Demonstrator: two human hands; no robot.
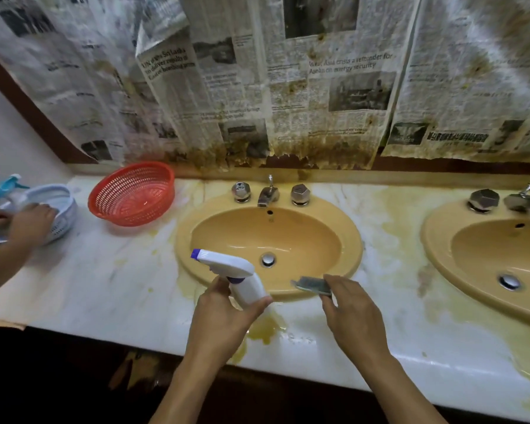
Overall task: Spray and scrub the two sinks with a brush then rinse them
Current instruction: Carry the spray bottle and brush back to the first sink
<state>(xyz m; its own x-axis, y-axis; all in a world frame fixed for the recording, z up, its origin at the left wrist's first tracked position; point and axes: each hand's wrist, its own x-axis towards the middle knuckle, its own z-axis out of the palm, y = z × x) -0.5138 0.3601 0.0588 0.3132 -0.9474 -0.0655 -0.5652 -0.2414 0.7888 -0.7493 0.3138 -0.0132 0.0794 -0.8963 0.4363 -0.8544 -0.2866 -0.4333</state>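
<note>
On my feed the left hand (224, 313) is wrapped round the neck of a white spray bottle (242, 283) with a purple nozzle tip. It holds the bottle over the front rim of the centre sink (227, 231), a mustard-yellow oval basin. My right hand (352, 310) pinches a small grey-bristled brush (312, 284) over that same front rim, just right of the bottle; the two hands are apart.

The sink has a chrome drain (268, 259) at its bottom and a tap (267, 195) with two knobs behind it. A second yellow sink (478, 255) sits well to its right, cut off by the frame edge.

Both are set in a pale marble countertop (104, 286), stained yellow around the centre sink's rim and at the front edge.

Left of the sink a red basket (132, 194) is tipped up at the back. Further left, another person's hand (32, 218) rests on a white basket (65, 215) beside a blue-topped sprayer (8, 186). Brown-stained newspaper sheets (288, 87) cover the wall behind the sink.
</note>
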